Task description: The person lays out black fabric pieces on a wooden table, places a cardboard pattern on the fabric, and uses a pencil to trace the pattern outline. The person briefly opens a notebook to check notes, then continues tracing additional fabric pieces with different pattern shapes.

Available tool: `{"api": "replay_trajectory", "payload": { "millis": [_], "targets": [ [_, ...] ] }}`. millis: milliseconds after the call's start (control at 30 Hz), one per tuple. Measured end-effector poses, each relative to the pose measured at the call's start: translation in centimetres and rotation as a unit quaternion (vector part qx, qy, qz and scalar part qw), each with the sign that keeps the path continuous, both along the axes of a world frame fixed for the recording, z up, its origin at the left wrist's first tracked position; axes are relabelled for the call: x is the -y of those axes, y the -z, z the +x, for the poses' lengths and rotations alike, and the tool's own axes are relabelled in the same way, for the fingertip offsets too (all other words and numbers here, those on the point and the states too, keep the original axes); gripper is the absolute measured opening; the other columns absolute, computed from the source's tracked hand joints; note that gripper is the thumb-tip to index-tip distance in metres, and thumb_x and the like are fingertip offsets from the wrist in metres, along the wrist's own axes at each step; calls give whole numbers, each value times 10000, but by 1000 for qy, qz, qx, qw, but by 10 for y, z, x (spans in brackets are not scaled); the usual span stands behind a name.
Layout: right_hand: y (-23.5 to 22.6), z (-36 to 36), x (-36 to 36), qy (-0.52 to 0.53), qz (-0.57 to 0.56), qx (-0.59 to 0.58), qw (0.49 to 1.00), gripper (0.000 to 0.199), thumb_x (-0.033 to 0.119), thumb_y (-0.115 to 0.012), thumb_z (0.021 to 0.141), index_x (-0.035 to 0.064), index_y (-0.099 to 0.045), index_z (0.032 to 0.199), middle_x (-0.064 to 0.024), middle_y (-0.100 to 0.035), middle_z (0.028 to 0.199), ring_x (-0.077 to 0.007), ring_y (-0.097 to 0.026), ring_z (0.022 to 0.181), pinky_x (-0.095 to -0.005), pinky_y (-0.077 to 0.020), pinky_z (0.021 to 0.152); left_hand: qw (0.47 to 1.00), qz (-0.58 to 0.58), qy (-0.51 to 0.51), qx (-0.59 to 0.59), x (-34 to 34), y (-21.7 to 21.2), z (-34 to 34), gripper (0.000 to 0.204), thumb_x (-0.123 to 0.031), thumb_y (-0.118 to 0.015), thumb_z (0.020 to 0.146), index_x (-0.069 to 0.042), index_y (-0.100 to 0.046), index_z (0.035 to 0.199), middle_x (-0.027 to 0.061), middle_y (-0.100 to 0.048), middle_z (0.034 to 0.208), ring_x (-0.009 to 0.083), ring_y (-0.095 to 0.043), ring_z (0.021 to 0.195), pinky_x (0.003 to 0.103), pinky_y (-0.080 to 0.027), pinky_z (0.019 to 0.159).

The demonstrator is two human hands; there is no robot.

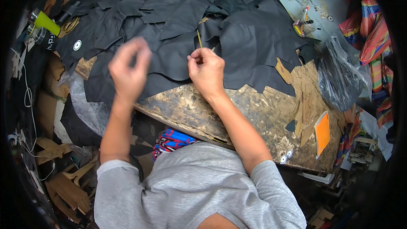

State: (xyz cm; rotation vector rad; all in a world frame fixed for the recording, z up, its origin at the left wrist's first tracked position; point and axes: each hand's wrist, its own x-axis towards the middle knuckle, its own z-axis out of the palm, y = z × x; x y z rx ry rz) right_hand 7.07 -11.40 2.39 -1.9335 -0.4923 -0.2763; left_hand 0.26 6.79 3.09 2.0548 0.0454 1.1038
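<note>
My right hand (207,68) is closed in a pinch on a slim yellow pen (199,38), which points up and away from me. It hovers over black leather pieces (171,57) that overlap across the work table (182,104). My left hand (130,65) is raised over the leather to the left, its fingers curled toward the thumb. Motion blurs the fingertips, and whether anything is between them cannot be made out. Under my right hand, part of the leather is hidden.
A pot of pens (304,29) stands at the far right, near a clear plastic bag (341,76). An orange notebook (322,135) lies at the table's right edge. A green bottle (45,22) is at the far left. Brown offcuts (70,193) clutter the lower left.
</note>
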Motion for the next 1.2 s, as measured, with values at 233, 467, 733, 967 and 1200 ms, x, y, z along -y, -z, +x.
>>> {"api": "replay_trajectory", "payload": {
  "millis": [233,467,733,967,1200],
  "targets": [
    [-36,-31,107,-3,62,-69,996,92,-51,-660,757,-19,-579,729,-31,-586,727,-62,-564,640,-195,-484,601,981,7,189,-39,73,36,-57,121,-35,-751,676,-23,-667,761,75,-676,782,242,-687,820,328,-535,675],
    [13,-64,199,139,90,-168,972,95,-63,-665,789,-25,-579,781,24,-567,730,-15,-512,635,-164,-432,563,908,192,272,-255,80,22,-63,461,-322,-756,717,-25,-642,1050,127,-672,951,287,-618,912,509,-411,912],
    [13,-88,285,179,66,-241,952,99,-74,-649,804,-8,-576,814,33,-557,724,-6,-494,620,-153,-409,547,854,332,201,-347,30,18,-34,438,-198,-600,839,-97,-549,1262,141,-561,1252,272,-473,1225,572,-54,1103],
    [3,-103,297,310,-155,-61,936,314,22,-712,746,-43,-614,1038,-112,-656,887,-183,-621,756,-285,-505,703,972,-94,49,-210,54,-16,-13,360,96,-430,837,53,-600,1152,147,-654,1083,212,-621,1020,294,-462,911],
    [26,-89,215,97,-229,-51,967,511,127,-609,835,6,-465,1310,-174,-496,1333,-305,-465,1252,-472,-326,1040,804,276,426,-311,244,27,-30,647,-381,-506,919,-73,-286,1444,155,-253,1506,319,-208,1402,540,-184,1100]
  ]
}}
